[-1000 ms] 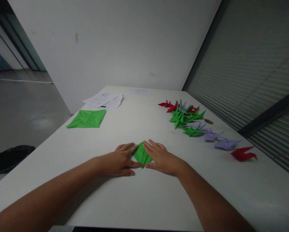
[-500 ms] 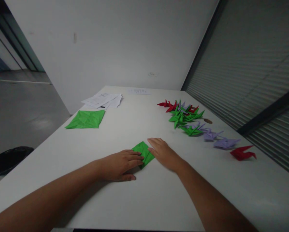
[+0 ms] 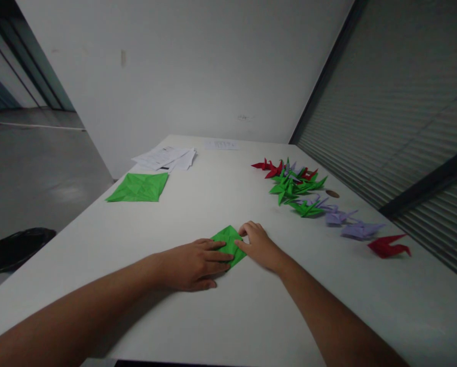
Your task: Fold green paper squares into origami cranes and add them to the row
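Note:
A small folded sheet of green origami paper (image 3: 229, 235) lies on the white table in front of me, one corner pointing away. My left hand (image 3: 198, 265) rests flat with its fingers stretched across the paper's left and lower part, hiding that area. At the right edge of the sheet, my right hand (image 3: 257, 245) curls its fingers, with thumb and forefinger closed on the paper's edge. The tip of the forefinger is partly hidden.
Several folded paper cranes in green (image 3: 305, 209), purple (image 3: 360, 229) and red (image 3: 388, 246) stand along the right side, near a brown disc (image 3: 332, 193). At the left lie a creased green sheet (image 3: 138, 188) and printed papers (image 3: 163, 157). A black-lined bin (image 3: 18, 250) is below.
My left hand has slid its fingers over the paper. The right hand lifted off its flat press, and its fingers have curled in at the right edge. The paper's upper face looks different.

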The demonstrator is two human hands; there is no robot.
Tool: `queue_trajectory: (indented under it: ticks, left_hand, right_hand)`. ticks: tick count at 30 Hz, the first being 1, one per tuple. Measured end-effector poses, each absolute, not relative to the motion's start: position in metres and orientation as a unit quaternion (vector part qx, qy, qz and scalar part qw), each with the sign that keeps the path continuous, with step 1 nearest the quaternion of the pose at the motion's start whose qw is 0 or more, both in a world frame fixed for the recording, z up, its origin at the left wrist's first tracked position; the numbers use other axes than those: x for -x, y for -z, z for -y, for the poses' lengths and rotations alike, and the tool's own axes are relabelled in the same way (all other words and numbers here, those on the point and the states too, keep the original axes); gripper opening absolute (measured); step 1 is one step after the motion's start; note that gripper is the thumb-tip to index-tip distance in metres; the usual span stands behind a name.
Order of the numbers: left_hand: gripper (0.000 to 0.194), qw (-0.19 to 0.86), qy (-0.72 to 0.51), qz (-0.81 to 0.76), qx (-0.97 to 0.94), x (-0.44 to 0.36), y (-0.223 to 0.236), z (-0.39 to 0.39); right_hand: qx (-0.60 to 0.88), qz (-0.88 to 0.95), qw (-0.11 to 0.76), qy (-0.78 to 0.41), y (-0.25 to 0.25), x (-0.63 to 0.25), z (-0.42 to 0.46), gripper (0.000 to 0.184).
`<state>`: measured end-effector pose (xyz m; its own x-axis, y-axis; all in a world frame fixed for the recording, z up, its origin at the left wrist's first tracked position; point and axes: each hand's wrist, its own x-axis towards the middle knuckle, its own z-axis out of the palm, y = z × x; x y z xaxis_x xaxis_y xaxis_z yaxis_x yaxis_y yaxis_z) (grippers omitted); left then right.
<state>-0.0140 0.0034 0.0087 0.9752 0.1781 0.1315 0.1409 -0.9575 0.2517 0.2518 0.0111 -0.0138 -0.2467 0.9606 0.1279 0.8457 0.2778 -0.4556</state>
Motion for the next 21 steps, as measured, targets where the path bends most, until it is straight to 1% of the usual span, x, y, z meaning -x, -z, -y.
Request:
queue_trajectory:
  ticks: [8,13,18,21]
  left_hand:
    - [0.053,0.123,-0.065,-0.078,-0.987,0.0147,-0.0110,-0.0017]
    - [0.052,0.119,-0.066,-0.078,-0.988,0.0163,-0.0100,-0.0035]
    - [0.051,0.113,-0.085,-0.081,-0.987,0.0161,-0.0107,-0.0039]
    - [0.049,0.118,-0.109,-0.092,-0.983,0.0147,-0.0134,-0.0034]
  right_hand:
    - [0.583,0.726,0.245,-0.272,0.0055,-0.2517,-0.0090,0.014]
    - [0.567,0.694,0.305,-0.322,0.0068,-0.2504,-0.0072,0.019]
    - [0.516,0.621,0.379,-0.451,0.0063,-0.2468,-0.0057,0.028]
    - [0.491,0.587,0.412,-0.494,0.0043,-0.2462,-0.0062,0.033]
